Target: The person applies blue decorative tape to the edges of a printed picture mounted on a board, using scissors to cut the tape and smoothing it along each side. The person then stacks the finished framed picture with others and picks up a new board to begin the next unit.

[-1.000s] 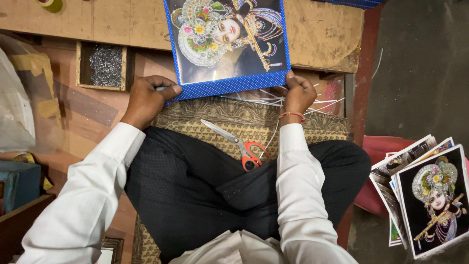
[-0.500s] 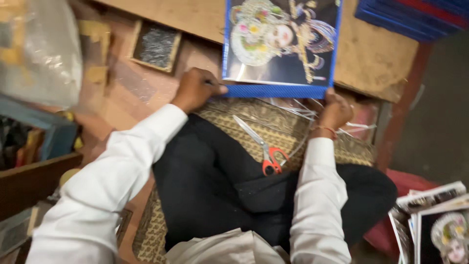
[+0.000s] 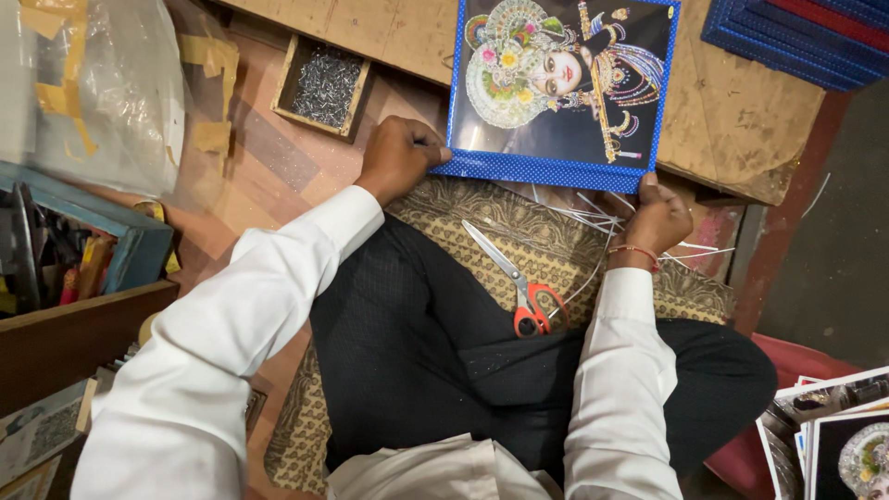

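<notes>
A framed picture (image 3: 565, 88) with a blue dotted border lies on a low wooden board (image 3: 732, 111) in front of me. It shows an ornate decorated figure on a dark ground. My left hand (image 3: 400, 156) grips its near left corner. My right hand (image 3: 659, 215) holds its near right corner; a red thread circles that wrist. Red-handled scissors (image 3: 519, 282) rest on the patterned mat (image 3: 556, 245) by my crossed legs. Thin clear plastic strips (image 3: 602, 222) lie scattered near my right hand.
A small wooden box of metal staples or pins (image 3: 324, 85) sits at the upper left. Clear plastic sheeting with yellow tape (image 3: 102, 93) and a blue tool tray (image 3: 74, 250) are at left. Blue frames (image 3: 806, 37) stack at top right; printed pictures (image 3: 833, 435) lie at lower right.
The view has swung to the left and tilted, bringing the plastic sheeting and tool tray into view. Both hands stay on the picture's near corners.
</notes>
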A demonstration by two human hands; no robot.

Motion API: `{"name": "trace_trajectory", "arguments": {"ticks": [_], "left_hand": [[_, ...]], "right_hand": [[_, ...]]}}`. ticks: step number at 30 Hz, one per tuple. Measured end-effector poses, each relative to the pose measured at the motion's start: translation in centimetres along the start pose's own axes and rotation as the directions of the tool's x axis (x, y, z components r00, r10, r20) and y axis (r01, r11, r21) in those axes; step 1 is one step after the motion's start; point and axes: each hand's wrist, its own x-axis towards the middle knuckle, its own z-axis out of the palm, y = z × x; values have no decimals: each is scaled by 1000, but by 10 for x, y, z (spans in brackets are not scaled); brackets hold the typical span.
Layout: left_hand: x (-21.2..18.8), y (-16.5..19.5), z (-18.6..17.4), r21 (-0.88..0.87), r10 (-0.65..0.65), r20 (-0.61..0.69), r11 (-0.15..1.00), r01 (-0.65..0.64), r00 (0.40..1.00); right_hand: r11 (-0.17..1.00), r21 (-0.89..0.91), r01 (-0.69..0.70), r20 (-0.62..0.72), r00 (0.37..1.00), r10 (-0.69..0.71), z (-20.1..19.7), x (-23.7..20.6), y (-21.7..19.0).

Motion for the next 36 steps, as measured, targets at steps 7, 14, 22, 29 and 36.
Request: {"name": "trace_trajectory", "arguments": {"ticks": [7, 14, 22, 29, 36], "left_hand": [[0, 7, -3, 14, -28, -10, 999, 29, 1000], [2, 2, -2, 7, -33, 12, 999, 33, 999], [12, -22, 7, -214, -60, 54, 974, 70, 997], [23, -27, 8, -513, -131, 208, 829, 222, 969], [28, -25, 6, -474, -121, 205, 856, 207, 971]], "right_hand": [[999, 2, -48, -25, 999, 48, 7, -8, -11], [996, 25, -83, -4, 996, 84, 12, -16, -18], [987, -8, -161, -70, 985, 160, 18, -21, -28], [967, -224, 120, -109, 983, -147, 19, -17, -27], [428, -538, 726, 629, 684, -369, 67, -114, -33]]}}
